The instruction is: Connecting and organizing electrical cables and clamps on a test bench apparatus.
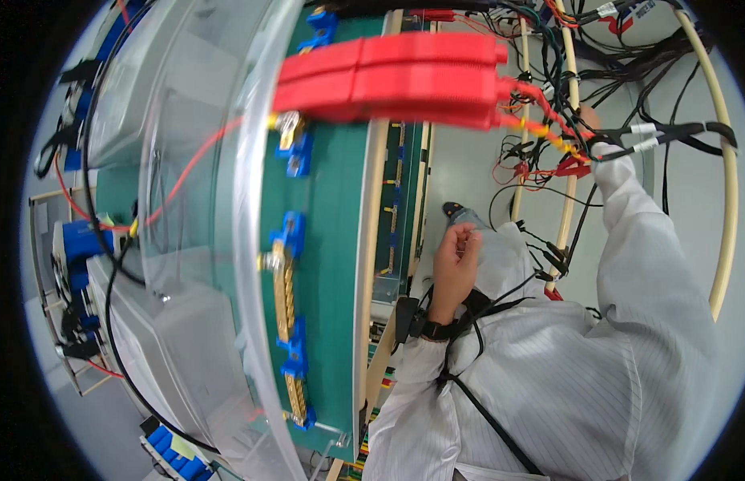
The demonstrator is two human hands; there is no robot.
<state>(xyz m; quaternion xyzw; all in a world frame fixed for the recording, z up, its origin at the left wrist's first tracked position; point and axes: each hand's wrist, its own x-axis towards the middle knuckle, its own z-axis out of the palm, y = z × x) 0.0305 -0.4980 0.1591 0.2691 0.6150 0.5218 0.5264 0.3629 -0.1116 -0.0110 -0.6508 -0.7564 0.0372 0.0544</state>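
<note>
My left hand point(456, 260) is in front of my body, fingers curled in loosely, with nothing visible in it; a dark band circles its wrist. My right arm reaches up to the far right, where my right hand point(587, 119) is partly hidden behind a bundle of cables point(609, 144). Its fingers seem closed around the bundle. Red and yellow wires point(541, 128) run from there to long red plastic blocks point(396, 80) lying across the top, blurred. Left of these stands a green board point(328, 240) with blue holders and brass terminals point(284, 301).
A clear plastic cover point(252, 240) stands upright along the board's left side. Pale tubes of a rack point(721, 200) rise at the right, hung with black cables point(629, 72). Small black clips point(553, 256) dangle beside my body. White housings point(180, 337) stand beyond the cover.
</note>
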